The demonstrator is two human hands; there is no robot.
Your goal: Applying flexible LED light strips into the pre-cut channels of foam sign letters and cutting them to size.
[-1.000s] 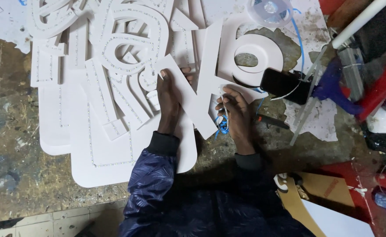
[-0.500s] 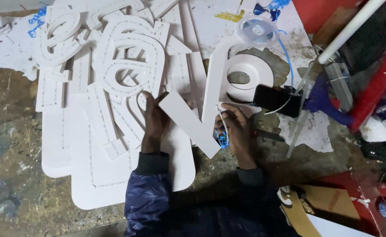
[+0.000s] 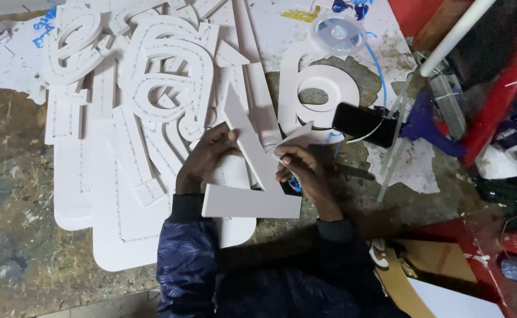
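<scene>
**Both hands on a white foam letter**

The left hand grips the upper left edge of a flat white foam letter, fingers curled over its rim. The right hand pinches the letter's right edge, fingers closed narrow, with a bit of blue wire under the palm. The letter is smooth, thick and matte, angular in shape: a long slanted bar runs from a point at the upper left down to a wide base bar lying crosswise near the person's sleeves. It lies over a heap of similar white cut-outs, many edged with rows of small dots. A round white letter lies just beyond, with a black phone beside it and a clear spool further up on the scuffed, stained table
</scene>
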